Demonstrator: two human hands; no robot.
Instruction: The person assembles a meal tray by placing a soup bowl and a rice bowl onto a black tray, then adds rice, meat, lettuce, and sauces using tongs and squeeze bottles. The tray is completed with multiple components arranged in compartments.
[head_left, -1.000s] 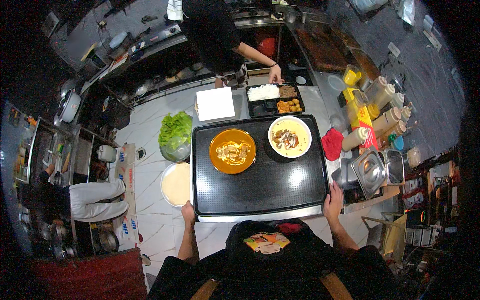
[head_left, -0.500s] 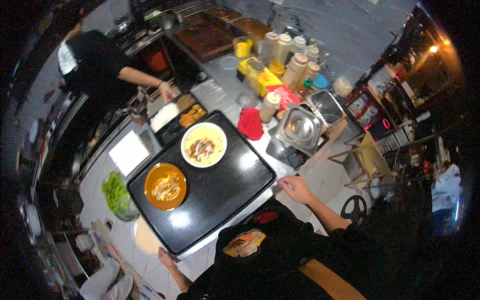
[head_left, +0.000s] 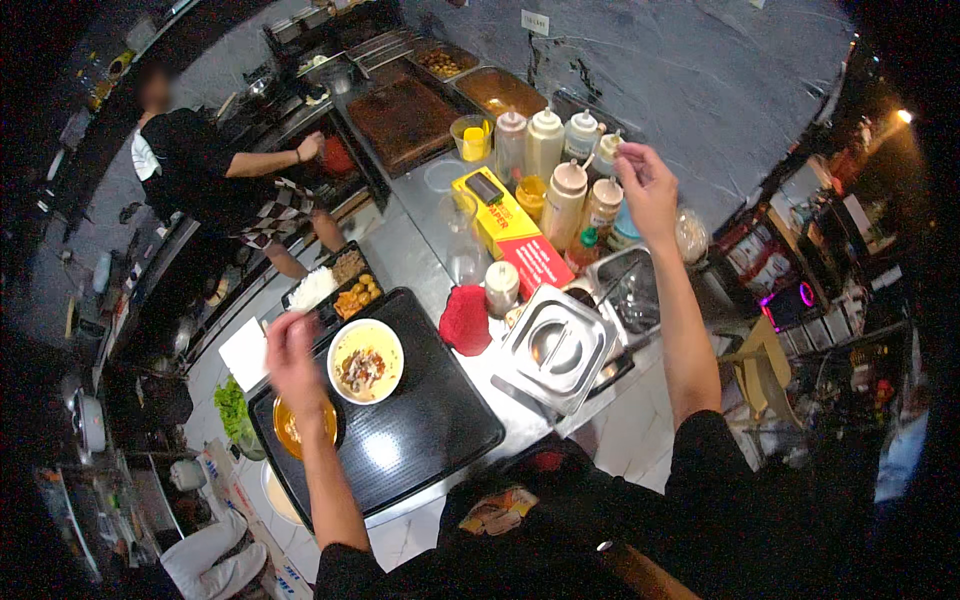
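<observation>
My left hand (head_left: pixel 292 365), smeared by motion, hovers over the amber bowl (head_left: pixel 289 432) of food and hides part of it. That bowl stands on a black ribbed tray (head_left: pixel 430 425), beside a white bowl (head_left: pixel 366 343) of pale soup with brown topping. My right hand (head_left: pixel 650 190) is raised at the group of squeeze bottles, its fingers loosely curved and apart. Its fingertips overlap the top of a squeeze bottle (head_left: pixel 608 152) at the back; I cannot tell whether they touch. Taller pale squeeze bottles (head_left: pixel 544 145) stand to its left.
A black compartment box (head_left: pixel 350 262) with rice and sides touches the tray's far edge. A red cloth (head_left: pixel 465 320), a yellow-red carton (head_left: pixel 505 225) and a lidded steel pan (head_left: pixel 560 348) lie right of it. Another person (head_left: pixel 195 150) works at the far left.
Both hands have left the tray's near edge. My right hand has risen to the bottles, the left to above the amber bowl. The other person's hand has left the compartment box.
</observation>
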